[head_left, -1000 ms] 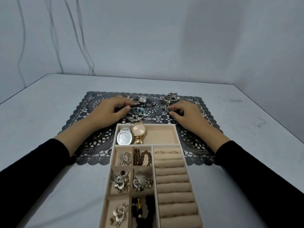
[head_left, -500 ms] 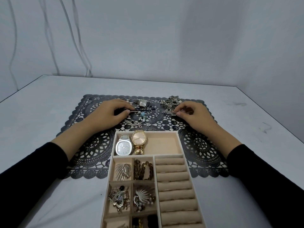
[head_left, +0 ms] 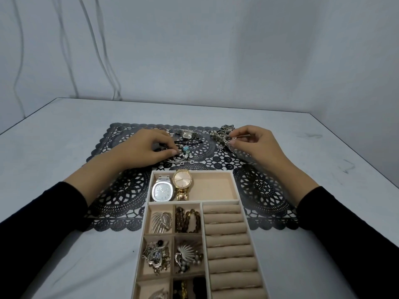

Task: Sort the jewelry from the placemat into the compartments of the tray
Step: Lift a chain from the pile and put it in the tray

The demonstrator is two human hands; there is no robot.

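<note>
Tray, 12 o'clock compartment: 2 watches. L hand pinches bracelets at 11 o'clock; R hand pinches jewelry pile at 1.

no legible text, watch dials (too blurred)

Two hands, the left hand and the right hand; one placemat; one tray. Three watches: a silver watch, a gold watch, a square-faced watch. Two loose jewelry heaps: the left heap, the right heap. Eight ring rolls show.
</note>
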